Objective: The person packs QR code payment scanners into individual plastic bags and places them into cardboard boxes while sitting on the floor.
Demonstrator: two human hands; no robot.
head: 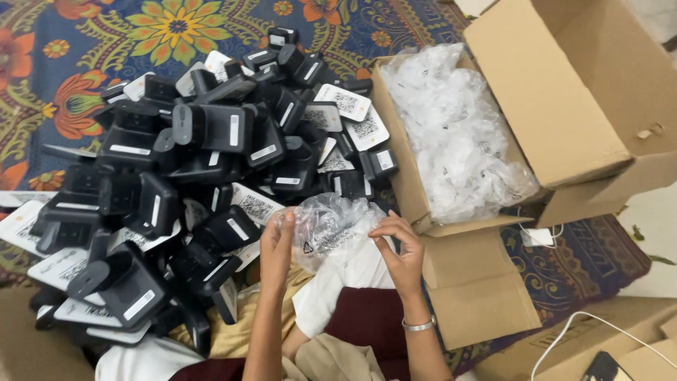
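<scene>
Two hands: both are raised over the lap, each pinching one side of a crinkled clear plastic bag (330,224).
Left hand (276,243): fingers curled, thumb and fingertips closed on the bag's left edge; the grip is tight, nothing else is in it.
Right hand (399,243): thumb and forefinger closed on the bag's right edge, the other fingers spread loosely; a silver bangle (419,325) sits on that wrist.
Bag: held in the air between the two hands, just in front of the pile and just left of the carton's near flap; whether anything is inside it I cannot tell.
Pile (190,176): a large heap of black plastic stands, many with small white labels, lies on the floor to the left of the hands, mixed with white printed cards (343,102).
Carton (564,92): an open brown cardboard box stands to the right of the pile, its flaps folded outward.
Carton contents: a mass of crumpled clear plastic bags (455,127) fills it to the rim.
Floor covering: a blue cloth (176,28) with large orange and yellow flowers lies under the pile and the carton.
Lap: maroon and tan fabric (367,321) shows below the hands, with a white piece just under the bag.
Far right: a white cable (564,339) runs across a second flat piece of cardboard near the lower corner.
</scene>
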